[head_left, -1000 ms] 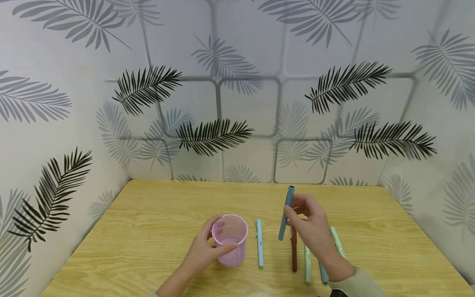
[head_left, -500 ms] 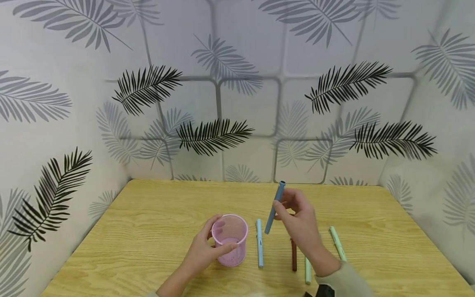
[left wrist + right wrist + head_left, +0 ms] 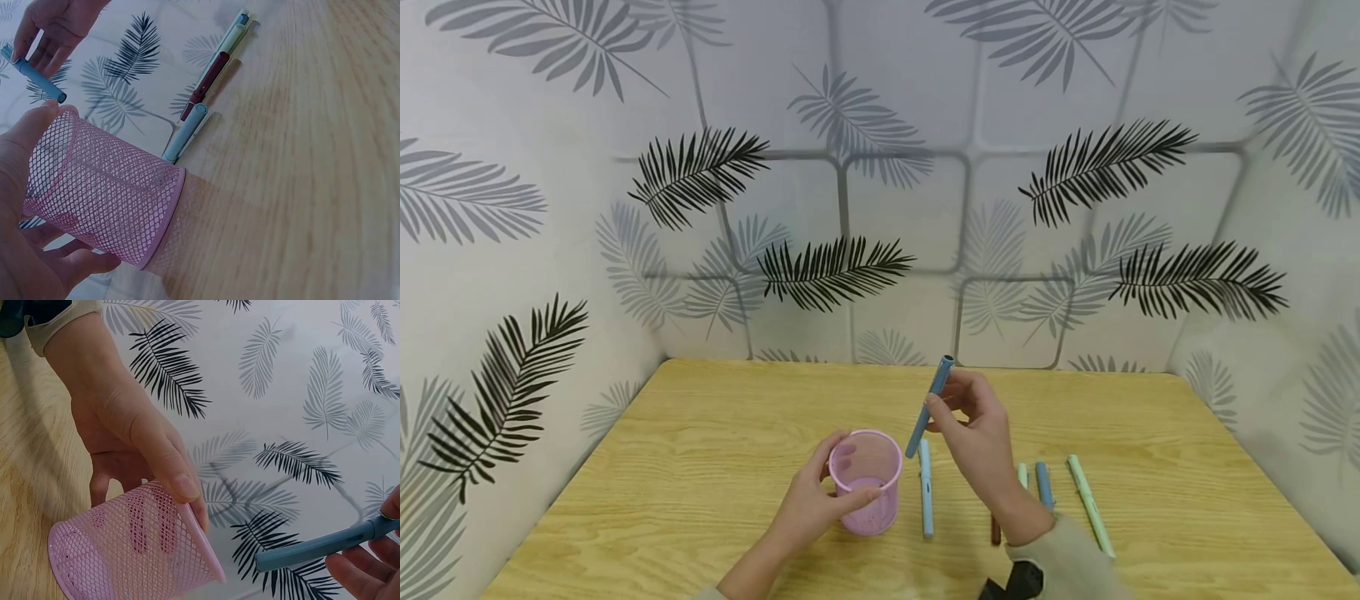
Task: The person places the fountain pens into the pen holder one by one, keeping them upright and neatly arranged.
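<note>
The diamond-mesh cup (image 3: 872, 518) is coloured pink and the held pen (image 3: 922, 423) slate blue, while the yellow, streak-grained counter (image 3: 737, 433) is marked, left to right, by a light blue pen (image 3: 927, 493), a dark red pen (image 3: 996, 531), a pale green pen (image 3: 1022, 474), a mid-blue pen (image 3: 1044, 485) and another pale green pen (image 3: 1090, 506). The white-grey far wall (image 3: 910, 321) is patterned with black and grey fronds and crossed by grey rounded squares; the right sleeve (image 3: 1067, 560) is coloured beige, its band (image 3: 1025, 579) black.
</note>
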{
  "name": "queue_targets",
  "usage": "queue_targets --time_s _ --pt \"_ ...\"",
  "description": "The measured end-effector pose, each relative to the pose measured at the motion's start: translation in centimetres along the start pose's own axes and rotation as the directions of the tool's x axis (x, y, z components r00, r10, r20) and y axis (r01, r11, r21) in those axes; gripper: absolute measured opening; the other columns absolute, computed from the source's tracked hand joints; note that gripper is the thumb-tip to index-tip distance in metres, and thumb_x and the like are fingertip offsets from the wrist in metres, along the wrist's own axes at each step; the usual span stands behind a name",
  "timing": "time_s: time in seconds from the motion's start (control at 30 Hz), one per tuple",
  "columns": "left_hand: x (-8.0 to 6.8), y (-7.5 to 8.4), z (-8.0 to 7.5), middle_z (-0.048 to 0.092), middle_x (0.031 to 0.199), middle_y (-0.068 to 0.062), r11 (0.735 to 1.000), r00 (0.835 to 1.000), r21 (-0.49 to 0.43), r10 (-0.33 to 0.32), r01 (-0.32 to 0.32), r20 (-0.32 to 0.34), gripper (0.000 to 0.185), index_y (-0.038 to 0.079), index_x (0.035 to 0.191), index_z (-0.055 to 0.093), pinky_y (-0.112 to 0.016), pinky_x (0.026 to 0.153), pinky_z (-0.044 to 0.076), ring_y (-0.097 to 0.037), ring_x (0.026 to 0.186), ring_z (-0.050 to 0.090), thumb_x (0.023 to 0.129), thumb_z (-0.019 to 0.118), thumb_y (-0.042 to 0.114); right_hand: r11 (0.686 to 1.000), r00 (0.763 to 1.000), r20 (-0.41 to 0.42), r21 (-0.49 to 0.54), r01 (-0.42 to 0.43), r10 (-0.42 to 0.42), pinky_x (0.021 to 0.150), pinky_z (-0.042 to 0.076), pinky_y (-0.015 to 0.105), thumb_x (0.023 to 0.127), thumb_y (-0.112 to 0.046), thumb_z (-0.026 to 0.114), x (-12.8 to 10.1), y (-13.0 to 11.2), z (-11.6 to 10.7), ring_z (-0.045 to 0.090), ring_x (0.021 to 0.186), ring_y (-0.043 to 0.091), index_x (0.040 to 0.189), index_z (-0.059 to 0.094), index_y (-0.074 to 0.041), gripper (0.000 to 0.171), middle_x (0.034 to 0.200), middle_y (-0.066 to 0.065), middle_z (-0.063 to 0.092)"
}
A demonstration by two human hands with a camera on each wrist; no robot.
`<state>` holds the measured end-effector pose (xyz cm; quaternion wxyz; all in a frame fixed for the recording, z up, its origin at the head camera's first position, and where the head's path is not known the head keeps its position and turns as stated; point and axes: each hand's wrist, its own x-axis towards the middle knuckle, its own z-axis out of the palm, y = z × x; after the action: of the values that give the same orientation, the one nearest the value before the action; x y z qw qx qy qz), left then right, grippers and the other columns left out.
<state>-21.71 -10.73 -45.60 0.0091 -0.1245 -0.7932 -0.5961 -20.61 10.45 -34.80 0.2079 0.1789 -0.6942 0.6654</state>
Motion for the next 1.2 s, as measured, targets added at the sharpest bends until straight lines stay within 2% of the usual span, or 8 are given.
queue_targets --time_s 0.1,0.23,0.33,0.47,0.63,0.87,1.03,1.2 --pt "0.0 0.0 0.0 0.047 0.132 -0.007 1.000 1.000 -0.001 0.006 -0.006 0.003 0.079 0.023 0.140 0.036 -0.036 0.081 0.050 -0.033 0.117 0.047 0.075 0.079 0.027 1.000 1.000 0.010 0.018 0.007 -0.007 0.062 0.055 0.036 0.087 0.006 0.059 0.2 1.3 0.4 0.058 0.076 0.033 0.111 0.054 0.004 0.024 0.091 0.017 0.056" --pt "0.0 -0.1 -0.1 0.047 0.132 -0.007 1.000 1.000 0.006 0.009 -0.009 0.007 0.079 0.023 0.140 0.037 -0.035 0.081 0.050 -0.033 0.117 0.047 0.074 0.079 0.030 0.999 1.000 0.018 0.038 0.010 -0.010 0.062 0.055 0.034 0.088 0.001 0.061 0.3 2.7 0.9 0.059 0.076 0.024 0.111 0.054 0.001 0.024 0.091 0.015 0.056" --pt "0.0 -0.1 -0.2 0.047 0.132 -0.007 1.000 1.000 0.006 0.011 -0.011 0.007 0.078 0.024 0.140 0.037 -0.036 0.081 0.050 -0.034 0.117 0.046 0.074 0.079 0.031 0.999 1.000 0.019 0.044 0.010 -0.011 0.062 0.055 0.035 0.088 -0.001 0.061 0.3 3.2 1.3 0.059 0.076 0.019 0.110 0.054 0.000 0.023 0.092 0.015 0.056" --pt "0.0 -0.1 -0.2 0.047 0.132 -0.007 1.000 1.000 0.007 0.008 -0.008 0.006 0.078 0.024 0.140 0.037 -0.036 0.082 0.050 -0.034 0.117 0.046 0.075 0.079 0.031 0.999 1.000 0.017 0.044 -0.001 0.000 0.062 0.055 0.036 0.088 -0.002 0.062 0.2 3.6 1.6 0.059 0.077 0.019 0.109 0.055 0.000 0.023 0.091 0.014 0.056" --pt "-0.1 0.0 -0.2 0.047 0.132 -0.007 1.000 1.000 0.009 0.002 -0.002 0.004 0.080 0.024 0.140 0.036 -0.036 0.081 0.050 -0.034 0.117 0.047 0.074 0.079 0.033 0.998 0.999 0.026 0.042 -0.037 0.036 0.062 0.055 0.038 0.088 0.001 0.061 0.0 3.7 1.9 0.059 0.077 0.021 0.109 0.055 -0.002 0.022 0.091 0.015 0.057" --pt "0.0 0.0 -0.1 0.047 0.132 -0.008 1.000 1.000 0.001 0.010 -0.010 0.004 0.080 0.023 0.141 0.036 -0.036 0.081 0.050 -0.035 0.116 0.047 0.074 0.079 0.033 0.996 0.994 0.058 0.021 -0.092 0.091 0.061 0.055 0.030 0.087 0.008 0.058 -0.6 2.5 2.2 0.058 0.079 0.031 0.109 0.052 0.005 0.023 0.092 0.019 0.056" --pt "-0.1 0.0 -0.1 0.047 0.132 -0.008 1.000 1.000 -0.004 0.019 -0.019 0.009 0.082 0.023 0.141 0.035 -0.036 0.081 0.050 -0.035 0.116 0.047 0.074 0.079 0.034 0.989 0.987 0.070 -0.015 -0.145 0.146 0.061 0.054 0.028 0.087 0.007 0.058 -0.9 1.9 2.3 0.058 0.079 0.028 0.109 0.052 0.006 0.023 0.092 0.019 0.056" --pt "-0.1 0.1 -0.1 0.047 0.132 -0.008 1.000 1.000 -0.002 0.021 -0.021 0.007 0.081 0.023 0.141 0.036 -0.035 0.080 0.051 -0.035 0.115 0.047 0.073 0.080 0.034 0.986 0.983 0.083 -0.031 -0.163 0.165 0.062 0.054 0.030 0.087 0.006 0.059 -1.1 2.1 2.2 0.058 0.081 0.031 0.110 0.053 0.004 0.024 0.094 0.018 0.057"
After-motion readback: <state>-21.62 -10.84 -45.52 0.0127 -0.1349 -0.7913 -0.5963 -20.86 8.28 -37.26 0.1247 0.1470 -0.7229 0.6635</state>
